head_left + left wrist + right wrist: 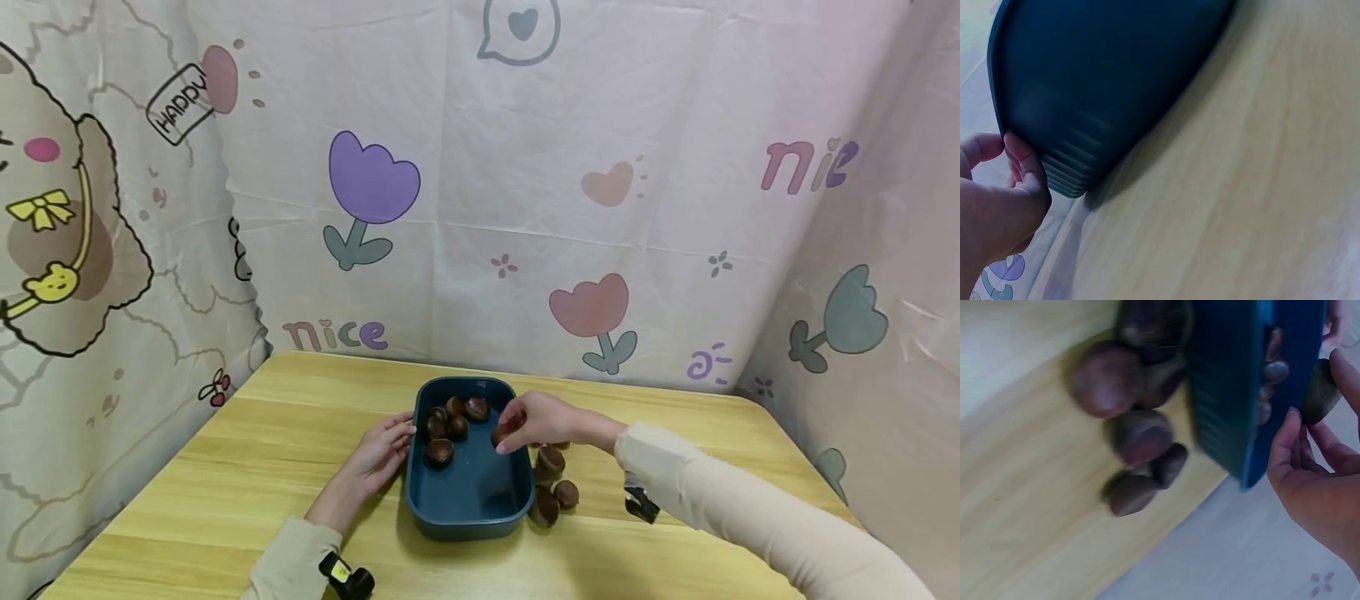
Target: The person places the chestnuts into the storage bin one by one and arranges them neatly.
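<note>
right hand (536,421) pinches chestnut (501,434) over tray (468,507) | left hand (378,454) fingers straight against tray's left wall | chestnut likely light, hard, smooth: pinch across its sides

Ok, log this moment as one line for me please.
right hand: pinches chestnut over blue tray | left hand: fingers against tray's left wall | loose chestnuts: on table right of tray

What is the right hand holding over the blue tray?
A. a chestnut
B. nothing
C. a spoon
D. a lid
A: the right hand pinches a brown chestnut in its fingertips above the blue tray; the right wrist view shows the same.
</note>
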`<state>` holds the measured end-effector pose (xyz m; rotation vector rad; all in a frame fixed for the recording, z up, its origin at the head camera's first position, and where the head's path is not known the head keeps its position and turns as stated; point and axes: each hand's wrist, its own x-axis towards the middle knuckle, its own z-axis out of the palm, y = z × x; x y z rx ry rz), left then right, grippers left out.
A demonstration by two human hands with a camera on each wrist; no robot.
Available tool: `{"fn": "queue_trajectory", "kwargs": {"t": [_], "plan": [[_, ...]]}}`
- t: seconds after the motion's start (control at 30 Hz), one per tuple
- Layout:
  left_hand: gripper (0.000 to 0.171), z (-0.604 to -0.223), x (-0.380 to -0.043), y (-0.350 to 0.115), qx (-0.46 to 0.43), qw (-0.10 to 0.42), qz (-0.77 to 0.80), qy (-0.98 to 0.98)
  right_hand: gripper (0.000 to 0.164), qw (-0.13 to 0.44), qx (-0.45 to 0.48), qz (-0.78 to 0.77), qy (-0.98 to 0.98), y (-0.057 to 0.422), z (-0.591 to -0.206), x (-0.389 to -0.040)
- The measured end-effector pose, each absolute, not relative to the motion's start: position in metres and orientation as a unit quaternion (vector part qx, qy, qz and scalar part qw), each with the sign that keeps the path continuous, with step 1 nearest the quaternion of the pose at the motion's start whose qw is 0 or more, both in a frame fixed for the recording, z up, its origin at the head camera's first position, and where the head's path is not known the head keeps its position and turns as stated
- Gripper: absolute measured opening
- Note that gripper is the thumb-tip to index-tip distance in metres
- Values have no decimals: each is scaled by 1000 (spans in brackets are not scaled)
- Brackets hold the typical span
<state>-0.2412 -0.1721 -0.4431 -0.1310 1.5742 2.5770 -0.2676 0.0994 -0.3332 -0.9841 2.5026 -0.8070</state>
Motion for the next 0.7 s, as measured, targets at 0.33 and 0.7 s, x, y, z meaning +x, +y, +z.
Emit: {"fn": "queue_trajectory", "kwargs": {"t": [0.33,0.7], "plan": [[40,-444,-242,-172,-44,55,852,519,31,211,-368,-250,871,47,-328,-273],[39,-442,-242,-174,-41,67,851,519,34,247,-383,-275,847,15,-337,-280]]}}
